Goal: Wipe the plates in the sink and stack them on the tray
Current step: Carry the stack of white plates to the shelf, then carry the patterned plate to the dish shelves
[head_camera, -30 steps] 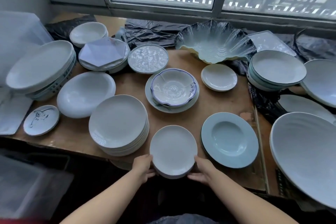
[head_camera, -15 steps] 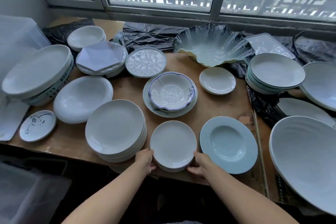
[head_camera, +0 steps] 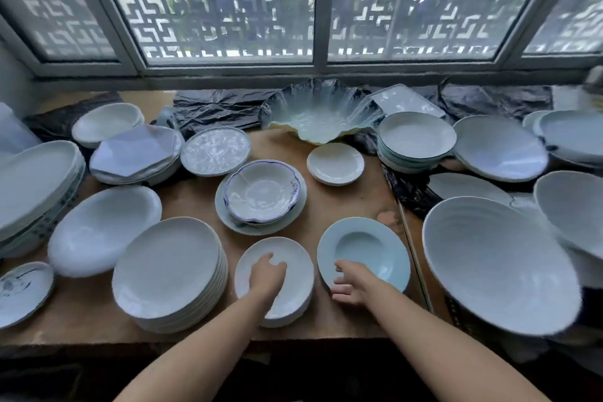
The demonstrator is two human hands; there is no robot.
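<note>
I am resting my left hand [head_camera: 267, 274] on top of the small stack of white plates [head_camera: 293, 258] that is sitting at the table's [head_camera: 346, 206] front edge, near its middle. My fingers are lying loosely curled on the top plate, gripping nothing.

I am holding my right hand [head_camera: 350, 284] just beside that stack, over the near rim of the pale blue deep plate [head_camera: 368, 248], which is lying by the table's front right corner. Its fingers are relaxed and spread, and I cannot tell whether they are touching the rim.

A taller stack of larger white plates [head_camera: 169, 268] is standing just left of the small stack, also along the front edge. Behind the small stack, toward the middle of the table, a blue-rimmed scalloped bowl [head_camera: 261, 192] is sitting on a wider plate.
</note>
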